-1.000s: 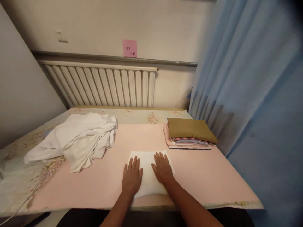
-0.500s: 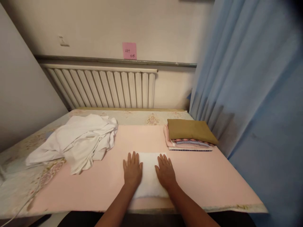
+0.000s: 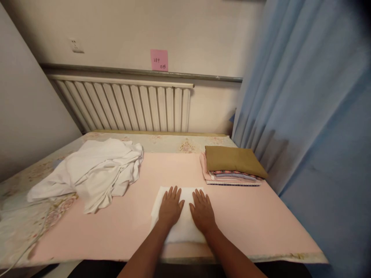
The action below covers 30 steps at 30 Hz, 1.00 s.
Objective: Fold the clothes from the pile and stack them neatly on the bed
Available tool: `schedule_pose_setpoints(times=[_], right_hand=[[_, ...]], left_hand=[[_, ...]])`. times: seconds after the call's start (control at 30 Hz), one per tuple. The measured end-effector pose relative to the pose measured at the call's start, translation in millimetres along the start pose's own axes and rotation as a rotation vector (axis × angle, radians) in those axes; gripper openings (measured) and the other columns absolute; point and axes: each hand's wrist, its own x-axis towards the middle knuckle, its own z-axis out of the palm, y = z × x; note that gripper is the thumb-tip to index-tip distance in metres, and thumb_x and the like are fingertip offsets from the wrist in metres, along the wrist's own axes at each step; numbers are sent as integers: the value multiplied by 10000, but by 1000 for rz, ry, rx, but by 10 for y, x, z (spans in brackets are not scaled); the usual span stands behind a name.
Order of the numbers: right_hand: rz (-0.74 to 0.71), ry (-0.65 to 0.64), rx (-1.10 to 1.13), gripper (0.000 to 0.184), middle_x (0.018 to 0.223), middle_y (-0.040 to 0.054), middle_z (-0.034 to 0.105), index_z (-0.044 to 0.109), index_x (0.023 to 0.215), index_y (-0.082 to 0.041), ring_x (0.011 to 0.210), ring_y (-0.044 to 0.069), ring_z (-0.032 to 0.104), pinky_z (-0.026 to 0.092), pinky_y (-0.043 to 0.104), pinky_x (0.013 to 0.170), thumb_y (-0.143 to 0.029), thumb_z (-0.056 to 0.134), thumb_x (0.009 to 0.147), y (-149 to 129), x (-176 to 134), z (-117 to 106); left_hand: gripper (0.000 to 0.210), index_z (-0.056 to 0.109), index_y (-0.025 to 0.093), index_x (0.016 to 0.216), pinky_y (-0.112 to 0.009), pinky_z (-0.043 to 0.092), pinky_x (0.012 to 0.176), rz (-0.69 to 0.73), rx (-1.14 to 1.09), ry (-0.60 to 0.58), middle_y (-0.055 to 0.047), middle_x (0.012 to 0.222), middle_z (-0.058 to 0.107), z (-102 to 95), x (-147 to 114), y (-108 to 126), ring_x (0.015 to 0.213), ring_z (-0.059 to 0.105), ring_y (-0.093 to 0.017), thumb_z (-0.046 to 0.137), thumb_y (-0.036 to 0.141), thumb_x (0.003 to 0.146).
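Note:
A folded white cloth (image 3: pixel 185 227) lies flat on the pink sheet near the front edge of the bed or table. On its left half rests my left hand (image 3: pixel 171 206), palm down with the fingers stretched out. My right hand (image 3: pixel 202 210) lies flat on the cloth's right side, fingers spread. Between the two thumbs a strip of the cloth shows. The cloth's left edge sticks out past my left hand; much of its right edge is hidden under my right hand and forearm.
A crumpled heap of white cloth (image 3: pixel 101 166) lies at the left. At the right stands a stack of folded fabrics with a brown cloth (image 3: pixel 234 160) on top. A blue curtain (image 3: pixel 304 96) hangs along the right side. Behind are a radiator (image 3: pixel 127 104) and the wall.
My left hand has slid to the right over the white cloth, so the cloth's left edge now shows. My right hand has stayed in place.

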Motion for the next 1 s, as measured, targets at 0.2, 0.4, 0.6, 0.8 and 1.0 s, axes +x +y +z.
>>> schedule_pose_setpoints(times=[0.2,0.4,0.6,0.8,1.0], right_hand=[[1,-3,10,450,1447,99,439,496,1348,-162,1391,276,294,191,477,1136,-338,415,941,0,-2,-2],[5,-25,-11,451,1460,95,422,492,1349,-153,1397,266,282,183,464,1139,-331,405,944,-5,-16,-4],[39,-51,-20,426,1426,110,466,533,1310,-158,1377,272,323,205,460,1130,-338,430,939,-13,38,-22],[-122,-36,34,475,1426,127,462,497,1339,-140,1389,267,292,154,461,1152,-409,419,956,-380,248,-32],[-219,-80,70,467,1443,97,447,488,1348,-196,1367,242,341,204,451,1137,-433,438,950,-456,223,133]], left_hand=[[522,391,185,1424,-489,231,1133,-98,26,8,-68,1503,381,-62,-74,-172,1414,263,-265,302,391,952],[523,384,174,1428,-479,254,1119,-208,21,-4,-89,1503,379,-80,-217,-335,1401,289,-267,299,363,947],[514,404,167,1417,-481,253,1118,-221,19,22,-81,1490,402,-65,-265,-354,1387,313,-277,312,333,939],[512,422,169,1405,-491,267,1112,-225,19,54,-89,1477,421,-17,-272,-376,1377,332,-284,328,341,932],[516,417,179,1410,-490,275,1110,-220,7,43,-85,1483,411,-12,-264,-394,1380,330,-281,317,353,934]])
